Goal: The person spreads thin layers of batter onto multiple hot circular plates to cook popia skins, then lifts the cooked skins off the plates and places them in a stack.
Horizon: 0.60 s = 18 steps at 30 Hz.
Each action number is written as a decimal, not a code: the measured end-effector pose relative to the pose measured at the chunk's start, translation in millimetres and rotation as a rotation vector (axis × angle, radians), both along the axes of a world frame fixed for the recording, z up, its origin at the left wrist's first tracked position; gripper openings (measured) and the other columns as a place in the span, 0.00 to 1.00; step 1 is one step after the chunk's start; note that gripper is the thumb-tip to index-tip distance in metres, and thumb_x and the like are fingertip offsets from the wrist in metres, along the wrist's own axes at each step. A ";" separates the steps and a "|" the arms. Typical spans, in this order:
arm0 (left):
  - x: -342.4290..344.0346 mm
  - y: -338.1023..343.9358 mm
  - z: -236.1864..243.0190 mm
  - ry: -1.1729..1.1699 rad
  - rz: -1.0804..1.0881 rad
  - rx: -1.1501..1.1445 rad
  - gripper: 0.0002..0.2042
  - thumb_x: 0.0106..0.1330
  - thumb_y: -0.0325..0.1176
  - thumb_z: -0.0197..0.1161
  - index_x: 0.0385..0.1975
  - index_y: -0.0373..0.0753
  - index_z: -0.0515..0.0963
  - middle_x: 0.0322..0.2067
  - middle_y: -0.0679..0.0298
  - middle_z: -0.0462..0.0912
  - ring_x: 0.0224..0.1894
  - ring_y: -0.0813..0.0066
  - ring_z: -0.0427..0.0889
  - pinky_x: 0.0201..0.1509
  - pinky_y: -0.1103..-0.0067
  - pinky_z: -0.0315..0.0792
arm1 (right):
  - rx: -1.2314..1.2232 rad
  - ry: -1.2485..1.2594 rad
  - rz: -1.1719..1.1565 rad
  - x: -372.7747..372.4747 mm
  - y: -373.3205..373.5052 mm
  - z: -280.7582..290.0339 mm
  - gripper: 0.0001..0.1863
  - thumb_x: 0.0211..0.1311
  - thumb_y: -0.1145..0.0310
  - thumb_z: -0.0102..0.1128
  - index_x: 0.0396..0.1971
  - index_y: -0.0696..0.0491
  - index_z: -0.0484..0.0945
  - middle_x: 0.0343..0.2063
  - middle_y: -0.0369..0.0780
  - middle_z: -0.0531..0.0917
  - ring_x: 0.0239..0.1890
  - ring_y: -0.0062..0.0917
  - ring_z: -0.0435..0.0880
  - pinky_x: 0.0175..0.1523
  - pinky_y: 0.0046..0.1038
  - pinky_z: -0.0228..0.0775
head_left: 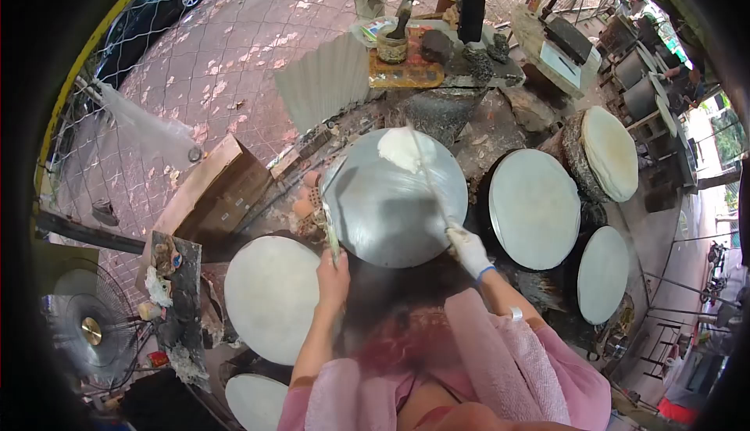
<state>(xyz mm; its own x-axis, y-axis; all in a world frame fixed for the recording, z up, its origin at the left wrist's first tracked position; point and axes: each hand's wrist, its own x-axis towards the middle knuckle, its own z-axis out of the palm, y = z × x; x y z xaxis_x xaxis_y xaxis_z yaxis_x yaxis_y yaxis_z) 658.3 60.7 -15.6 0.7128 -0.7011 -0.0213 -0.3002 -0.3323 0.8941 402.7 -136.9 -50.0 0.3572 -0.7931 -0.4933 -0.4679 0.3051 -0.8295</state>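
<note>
A round metal griddle (pixel 383 232) lies in front of me, with a pool of white batter (pixel 400 150) near its far edge. My right hand (pixel 469 250), in a white glove, is closed around the handle of a long thin stick-like tool (pixel 434 189). The tool slants across the griddle, and its far end meets the batter; the shape of its head is hard to make out. Bare, my left hand (pixel 333 276) grips a long narrow scraper (pixel 330 216) by its pale handle. Its blade runs up along the griddle's left rim.
Pale round sheets cover discs at left (pixel 273 298) and right (pixel 535 208). A round stack (pixel 609 153) stands farther right. Behind the griddle, a ledge holds a jar with a brush (pixel 392 44). At left are a cardboard box (pixel 215 189), a fan (pixel 92 329) and wire fencing.
</note>
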 end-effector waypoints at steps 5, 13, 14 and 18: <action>-16.3 35.8 19.7 0.024 0.134 0.056 0.09 0.65 0.33 0.57 0.39 0.35 0.74 0.21 0.60 0.77 0.21 0.74 0.76 0.29 0.77 0.71 | -0.105 0.129 0.251 9.4 -2.6 -1.7 0.20 0.63 0.58 0.54 0.51 0.51 0.77 0.32 0.38 0.84 0.31 0.23 0.81 0.39 0.25 0.71; -42.2 43.7 49.3 0.276 0.229 -0.039 0.05 0.69 0.30 0.51 0.36 0.36 0.71 0.17 0.72 0.68 0.17 0.88 0.66 0.19 0.85 0.61 | 0.292 0.009 0.207 27.9 -40.1 26.1 0.18 0.64 0.62 0.56 0.52 0.52 0.77 0.20 0.29 0.74 0.21 0.13 0.68 0.26 0.17 0.61; -45.6 47.6 46.3 0.270 0.237 -0.028 0.05 0.69 0.30 0.51 0.36 0.36 0.71 0.17 0.72 0.68 0.17 0.88 0.66 0.19 0.85 0.61 | 0.306 -0.153 0.207 31.0 -33.5 27.4 0.18 0.64 0.62 0.56 0.51 0.51 0.77 0.20 0.30 0.74 0.22 0.13 0.69 0.27 0.17 0.61; -64.7 54.5 47.2 0.489 0.322 0.084 0.05 0.68 0.30 0.53 0.32 0.36 0.70 0.17 0.72 0.68 0.16 0.88 0.64 0.18 0.86 0.59 | -0.360 -0.097 0.465 -2.4 -78.8 -18.3 0.21 0.65 0.63 0.56 0.55 0.53 0.73 0.30 0.34 0.82 0.31 0.19 0.78 0.39 0.22 0.71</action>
